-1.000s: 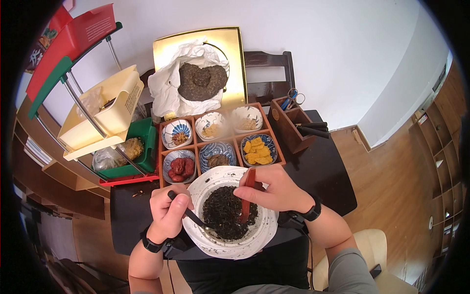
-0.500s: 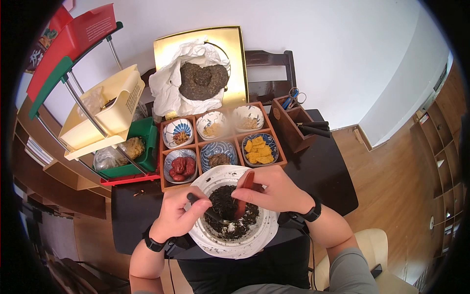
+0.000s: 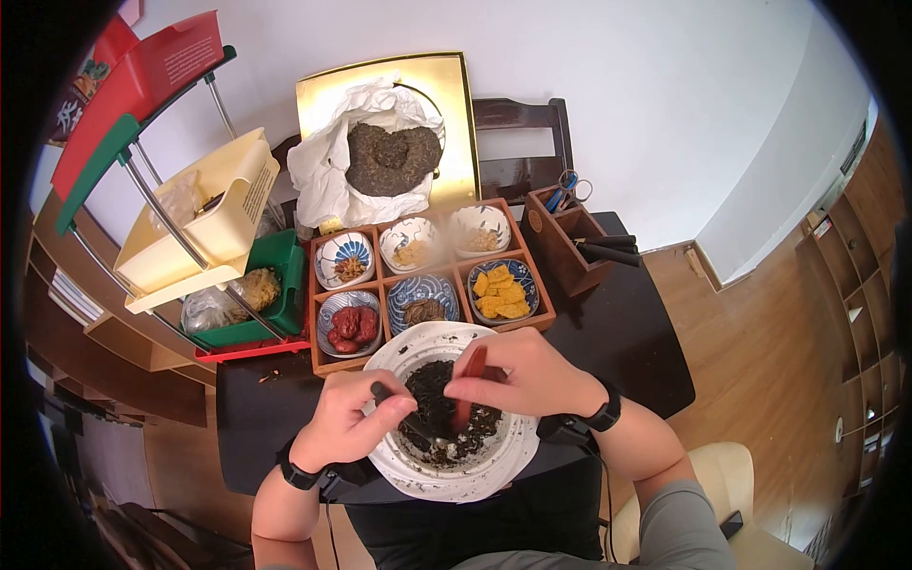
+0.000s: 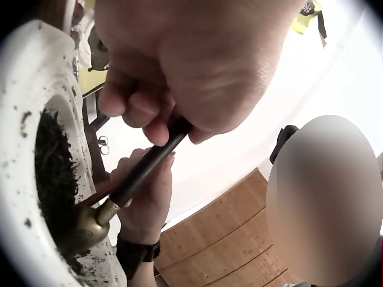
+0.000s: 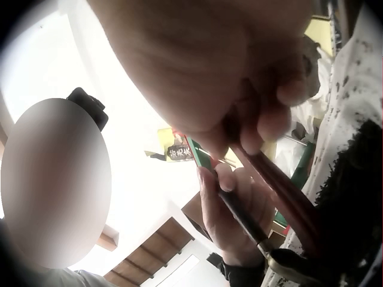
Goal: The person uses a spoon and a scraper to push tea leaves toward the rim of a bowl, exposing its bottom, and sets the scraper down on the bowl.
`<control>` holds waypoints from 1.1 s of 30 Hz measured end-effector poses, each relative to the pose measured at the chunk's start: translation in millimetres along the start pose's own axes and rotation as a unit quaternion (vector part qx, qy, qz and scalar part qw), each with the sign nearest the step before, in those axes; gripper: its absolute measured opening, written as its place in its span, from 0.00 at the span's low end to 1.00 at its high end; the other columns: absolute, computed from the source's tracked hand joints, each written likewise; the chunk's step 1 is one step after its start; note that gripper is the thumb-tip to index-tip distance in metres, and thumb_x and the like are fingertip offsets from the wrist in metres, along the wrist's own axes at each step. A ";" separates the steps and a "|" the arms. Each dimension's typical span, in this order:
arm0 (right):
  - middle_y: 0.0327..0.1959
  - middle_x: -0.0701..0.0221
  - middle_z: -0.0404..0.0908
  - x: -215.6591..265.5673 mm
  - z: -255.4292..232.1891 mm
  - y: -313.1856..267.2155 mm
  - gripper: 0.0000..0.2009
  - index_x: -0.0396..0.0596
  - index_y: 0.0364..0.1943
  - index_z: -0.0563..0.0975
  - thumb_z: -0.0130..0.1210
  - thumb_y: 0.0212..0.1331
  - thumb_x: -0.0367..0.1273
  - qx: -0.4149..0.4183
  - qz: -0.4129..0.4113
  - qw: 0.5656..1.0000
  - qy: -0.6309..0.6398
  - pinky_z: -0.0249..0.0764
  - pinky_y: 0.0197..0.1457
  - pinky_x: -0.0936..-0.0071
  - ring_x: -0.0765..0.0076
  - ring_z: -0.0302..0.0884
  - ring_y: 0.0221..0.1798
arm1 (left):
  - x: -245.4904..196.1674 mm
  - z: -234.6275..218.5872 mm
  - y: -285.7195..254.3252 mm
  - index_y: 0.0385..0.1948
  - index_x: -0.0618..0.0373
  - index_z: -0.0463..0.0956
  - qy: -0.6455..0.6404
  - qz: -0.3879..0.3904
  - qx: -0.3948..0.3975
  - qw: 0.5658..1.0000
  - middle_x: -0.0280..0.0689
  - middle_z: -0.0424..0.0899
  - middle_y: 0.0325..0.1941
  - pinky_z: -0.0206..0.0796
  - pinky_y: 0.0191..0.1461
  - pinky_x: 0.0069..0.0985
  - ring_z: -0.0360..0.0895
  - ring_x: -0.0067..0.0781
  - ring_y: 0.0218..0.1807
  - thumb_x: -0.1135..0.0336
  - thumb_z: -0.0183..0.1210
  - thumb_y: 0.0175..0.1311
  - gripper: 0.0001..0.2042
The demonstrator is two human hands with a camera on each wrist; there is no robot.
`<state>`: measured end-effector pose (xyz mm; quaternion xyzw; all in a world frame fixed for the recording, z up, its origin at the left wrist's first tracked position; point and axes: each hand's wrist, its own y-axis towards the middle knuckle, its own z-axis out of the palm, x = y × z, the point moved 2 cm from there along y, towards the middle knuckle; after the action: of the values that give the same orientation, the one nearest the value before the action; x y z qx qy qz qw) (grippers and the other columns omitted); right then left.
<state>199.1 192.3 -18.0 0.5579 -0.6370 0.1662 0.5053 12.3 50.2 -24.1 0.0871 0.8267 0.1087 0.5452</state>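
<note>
A white bowl (image 3: 451, 488) with a wide rim stands at the table's front edge, holding dark, shredded tea-like leaves (image 3: 429, 388). Over its left side my left hand (image 3: 344, 415) grips the black handle of a brass-coloured metal spoon (image 4: 88, 232), whose head dips into the leaves. My right hand (image 3: 527, 376) holds a reddish-brown wooden tool (image 5: 280, 190) from above, its lower end among the leaves. The two tools come close together inside the bowl, with the leaves heaped behind and between them. Pale patches of the bowl's inside show toward the front.
Behind the bowl is a wooden compartment tray (image 3: 378, 313) of small dishes with red dates (image 3: 353, 327) and yellow pieces (image 3: 500, 293). A tiered rack (image 3: 195, 228) stands left, a wooden holder (image 3: 574, 249) right. At the back, a dark pressed cake (image 3: 391, 160) lies on white paper.
My left hand has moved right over the bowl, bringing the spoon nearer the wooden tool. My right hand has shifted slightly left. Leaves are gathered in a heap, baring pale patches.
</note>
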 end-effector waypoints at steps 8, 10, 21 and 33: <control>0.16 0.67 0.74 -4.1 -2.9 -0.7 0.12 0.43 0.24 0.77 0.63 0.59 0.35 -0.061 -0.059 0.990 -0.110 0.68 0.23 0.72 0.63 0.72 0.17 | 1.4 -11.3 -5.0 0.22 0.63 0.75 0.028 0.042 -0.161 0.986 0.35 0.78 0.19 0.61 0.26 0.20 0.72 0.23 0.20 0.68 0.55 0.67 0.12; 0.17 0.69 0.76 -5.2 0.6 0.3 0.10 0.43 0.25 0.78 0.64 0.58 0.34 -0.040 -0.068 0.991 -0.110 0.68 0.23 0.75 0.68 0.74 0.18 | 2.4 -12.8 -6.9 0.21 0.63 0.74 0.040 0.044 -0.200 0.978 0.35 0.77 0.18 0.59 0.24 0.21 0.69 0.22 0.18 0.69 0.54 0.68 0.13; 0.22 0.71 0.79 -5.3 -2.0 0.1 0.09 0.44 0.31 0.79 0.65 0.60 0.35 -0.147 -0.077 0.985 -0.050 0.72 0.26 0.76 0.75 0.77 0.21 | 1.6 -13.7 -6.2 0.21 0.62 0.71 0.078 0.047 -0.260 0.961 0.32 0.74 0.16 0.53 0.21 0.18 0.64 0.16 0.16 0.66 0.51 0.70 0.15; 0.26 0.72 0.79 -2.3 -3.0 -2.2 0.06 0.44 0.33 0.79 0.64 0.59 0.31 -0.045 -0.046 0.998 -0.002 0.69 0.26 0.80 0.77 0.75 0.23 | 5.7 -5.0 0.7 0.23 0.61 0.73 0.076 0.055 -0.193 0.977 0.30 0.73 0.16 0.54 0.19 0.16 0.63 0.14 0.14 0.60 0.50 0.73 0.18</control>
<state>202.1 195.2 -19.3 0.5636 -0.6186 0.1123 0.5358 5.5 52.0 -27.0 0.0173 0.8229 0.3025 0.4807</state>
